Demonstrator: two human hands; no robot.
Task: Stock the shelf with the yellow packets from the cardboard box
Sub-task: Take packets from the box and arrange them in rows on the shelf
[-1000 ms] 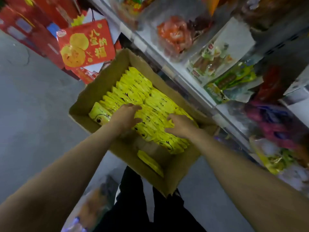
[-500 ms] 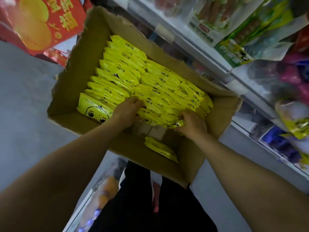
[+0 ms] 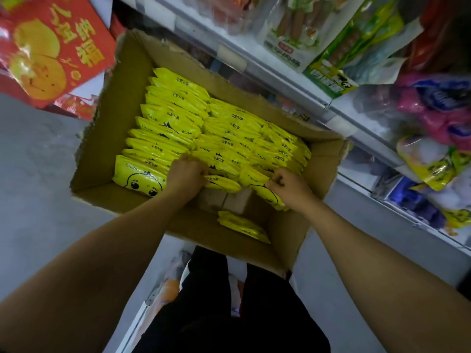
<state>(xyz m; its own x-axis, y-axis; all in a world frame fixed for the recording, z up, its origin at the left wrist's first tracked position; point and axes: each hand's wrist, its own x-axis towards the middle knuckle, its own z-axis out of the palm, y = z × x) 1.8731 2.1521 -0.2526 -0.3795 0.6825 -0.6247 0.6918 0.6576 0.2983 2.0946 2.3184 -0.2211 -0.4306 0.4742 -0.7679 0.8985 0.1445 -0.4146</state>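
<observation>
An open cardboard box [image 3: 107, 138] stands on the floor beside the shelf [image 3: 288, 72]. Two rows of upright yellow packets [image 3: 178, 108] with a chick face fill it. My left hand [image 3: 186, 174] is curled over the nearest packets of the left row, fingers closed on their tops. My right hand [image 3: 288, 187] pinches the front packets of the right row at their upper edge. One loose yellow packet [image 3: 242, 226] lies flat in the near part of the box, apart from both hands.
Red gift bags [image 3: 51, 49] lean at the top left. Hanging snack bags [image 3: 339, 54] and pink and blue packs [image 3: 438, 105] crowd the shelf at right. My dark trousers [image 3: 229, 314] stand just below the box. Grey floor [image 3: 33, 174] lies to the left.
The view has come closer to the box. My right hand has slid to the front of the right row and closed on its packets; my left hand has tightened on the left row.
</observation>
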